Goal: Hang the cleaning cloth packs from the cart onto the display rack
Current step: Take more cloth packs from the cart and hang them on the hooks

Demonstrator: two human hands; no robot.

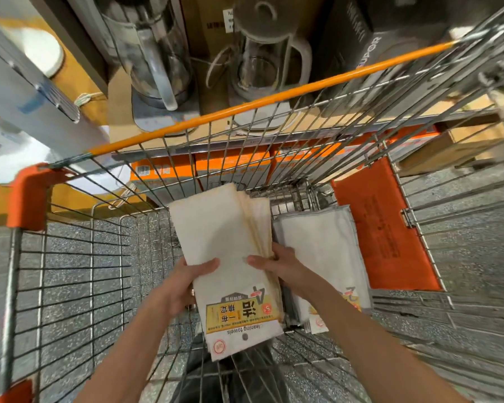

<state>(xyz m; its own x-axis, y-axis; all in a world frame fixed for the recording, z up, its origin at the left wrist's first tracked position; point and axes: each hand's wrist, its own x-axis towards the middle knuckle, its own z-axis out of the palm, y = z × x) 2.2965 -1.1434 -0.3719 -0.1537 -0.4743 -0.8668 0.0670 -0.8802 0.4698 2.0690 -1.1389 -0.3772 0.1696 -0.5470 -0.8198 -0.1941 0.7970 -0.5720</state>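
Inside the cart (pixel 70 257), the left hand (pixel 184 283) and right hand (pixel 277 263) pinch a loose stack of cleaning towel packs (pixel 230 257) by its edges, so lower packs could slide out on lifting.

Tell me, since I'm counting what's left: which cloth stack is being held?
The cream-edged stack, gripped by the left hand and right hand. The grey-edged stack beside it lies untouched in the cart.
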